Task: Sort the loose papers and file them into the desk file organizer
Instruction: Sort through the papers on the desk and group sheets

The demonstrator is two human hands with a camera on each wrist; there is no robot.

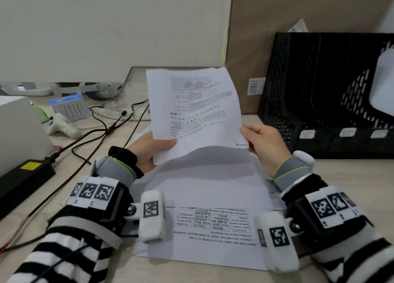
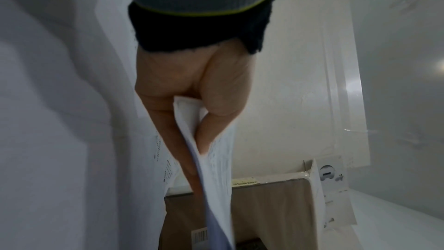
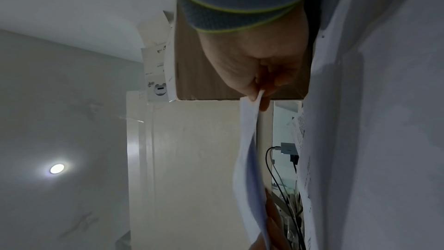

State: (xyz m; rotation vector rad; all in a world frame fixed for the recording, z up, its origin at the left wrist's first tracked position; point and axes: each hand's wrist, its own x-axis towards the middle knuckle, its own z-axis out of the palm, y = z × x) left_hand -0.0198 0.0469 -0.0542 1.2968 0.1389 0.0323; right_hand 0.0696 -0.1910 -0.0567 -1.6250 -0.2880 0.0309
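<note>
A printed white sheet [image 1: 196, 110] is held upright above the desk by both hands. My left hand [image 1: 149, 148] pinches its lower left edge, thumb on the front. My right hand [image 1: 264, 144] pinches the lower right corner. In the left wrist view the sheet [image 2: 216, 168] runs edge-on between the thumb and fingers of my left hand [image 2: 192, 92]. In the right wrist view my right hand [image 3: 259, 75] pinches the sheet [image 3: 247, 159] at its corner. More loose papers [image 1: 213, 223] lie flat on the desk under my wrists. The black mesh file organizer [image 1: 319, 86] stands at the back right.
A brown cardboard box [image 1: 245, 48] stands behind the organizer, a white panel [image 1: 85, 26] to its left. Black cables [image 1: 102, 131], a power brick [image 1: 23, 180], a white box [image 1: 19, 129] and small clutter fill the left side. A white sheet [image 1: 383, 82] sits in the organizer's right slot.
</note>
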